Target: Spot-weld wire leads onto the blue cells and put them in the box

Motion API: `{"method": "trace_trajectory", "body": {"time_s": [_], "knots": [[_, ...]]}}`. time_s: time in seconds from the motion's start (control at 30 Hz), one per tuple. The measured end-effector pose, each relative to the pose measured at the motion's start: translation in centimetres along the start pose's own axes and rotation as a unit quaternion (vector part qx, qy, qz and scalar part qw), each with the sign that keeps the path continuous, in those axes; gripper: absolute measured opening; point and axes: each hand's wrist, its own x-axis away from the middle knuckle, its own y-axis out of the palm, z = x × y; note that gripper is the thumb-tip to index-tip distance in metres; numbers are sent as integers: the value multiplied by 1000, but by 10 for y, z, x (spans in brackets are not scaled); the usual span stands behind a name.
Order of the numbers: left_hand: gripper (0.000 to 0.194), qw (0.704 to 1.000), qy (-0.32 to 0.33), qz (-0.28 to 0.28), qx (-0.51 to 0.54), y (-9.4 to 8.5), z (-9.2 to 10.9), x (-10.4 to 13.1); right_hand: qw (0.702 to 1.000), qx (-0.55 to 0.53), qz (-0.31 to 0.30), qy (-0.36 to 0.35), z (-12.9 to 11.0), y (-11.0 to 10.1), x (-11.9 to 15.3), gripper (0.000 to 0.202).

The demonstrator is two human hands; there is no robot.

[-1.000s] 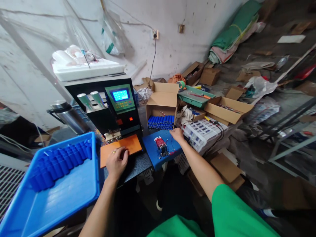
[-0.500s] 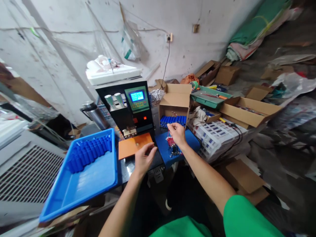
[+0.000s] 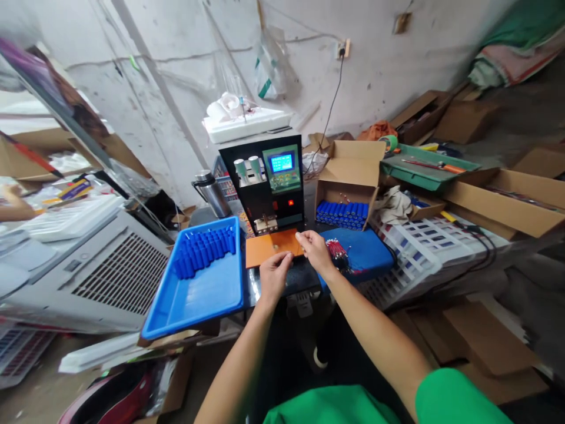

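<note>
Fingertips together, the left hand (image 3: 274,275) is overlapping the orange board's (image 3: 261,251) front edge, the pinched right hand (image 3: 315,250) its right end.

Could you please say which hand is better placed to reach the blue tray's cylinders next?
Likely the left hand: it is nearer the blue tray holding the blue cylinders, while the right hand is farther, near the red wires. Both are pinched; whether they hold anything is unclear.

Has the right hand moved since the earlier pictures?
Yes: the right hand moved left, from over the blue pad to the right end of the orange board.
</note>
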Motion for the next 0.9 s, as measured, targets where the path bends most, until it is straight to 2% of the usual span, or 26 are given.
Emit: {"method": "trace_trajectory", "body": {"time_s": [0.07, 0.17, 0.23, 0.4, 0.47, 0.53, 0.6, 0.63, 0.67, 0.73, 0.8, 0.9], "knots": [[32, 999, -38, -8, 26, -10, -3, -2, 998, -1, -63, 8, 1, 1, 5, 40], [31, 998, -53, -23, 35, -25, -5, -3, 987, 6, -162, 12, 3, 5, 12, 36], [32, 997, -58, -25, 35, -32, -6, 0, 980, 14, -199, 15, 5, 9, 16, 33], [35, 998, -50, -48, 6, -46, -12, 10, 972, 27, -232, 23, 15, 20, 17, 31], [31, 998, -23, -41, -35, -61, -14, 7, 976, 27, -216, 21, 22, 25, 13, 31], [24, 993, 12, -10, -114, -87, -15, -5, 984, 32, -176, 14, 31, 30, 7, 33], [20, 972, 31, 29, -230, -119, -16, -24, 990, 45, -134, 1, 41, 34, 0, 35], [22, 952, 25, 48, -300, -135, -17, -35, 991, 52, -120, -5, 46, 36, -3, 35], [27, 928, 12, 55, -369, -149, -19, -46, 992, 57, -111, -9, 50, 38, -5, 36], [41, 883, -9, 36, -468, -169, -23, -68, 992, 66, -104, -15, 57, 41, -8, 35], [55, 851, -17, -9, -524, -177, -28, -84, 992, 78, -100, -18, 62, 43, -9, 34], [69, 819, -32, -65, -570, -173, -36, -99, 990, 96, -99, -27, 64, 44, -8, 33]]}}
